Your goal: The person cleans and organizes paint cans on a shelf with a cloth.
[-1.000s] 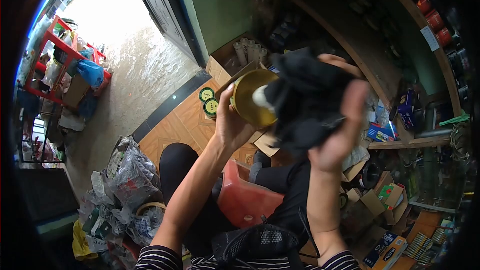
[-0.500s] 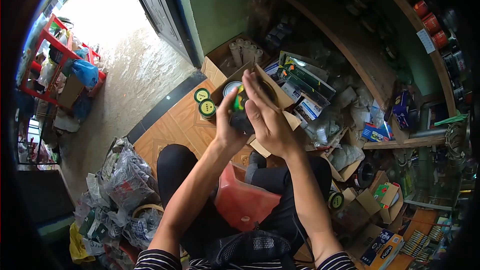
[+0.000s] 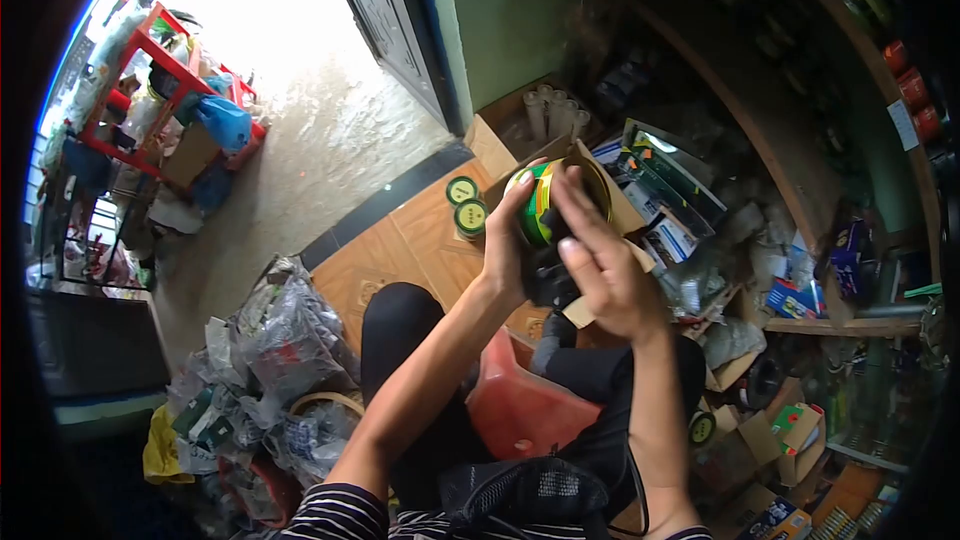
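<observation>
My left hand (image 3: pixel 508 230) is closed round the side of a round green and yellow tin (image 3: pixel 541 202), held up in front of me and tilted. My right hand (image 3: pixel 610 265), slightly blurred, is against the tin's right side with its fingers stretched out. Some dark, cloth-like material (image 3: pixel 550 282) shows below the tin between my hands; I cannot make out what it is. Two tins with green and yellow lids (image 3: pixel 469 216) stand on the tiled floor, left of my left hand.
A box of white tubes (image 3: pixel 550 112) stands by the wall. Plastic bags (image 3: pixel 275 325) are heaped at left, near a red rack (image 3: pixel 150 90). A red plastic stool (image 3: pixel 525 410) shows between my legs. Packets and cartons (image 3: pixel 680 240) crowd the right, below wooden shelving (image 3: pixel 730 90).
The view has shifted, so the room appears further right. My right hand has turned away from the tin, its fingers less upright, and more of the tin's green and yellow side shows.
</observation>
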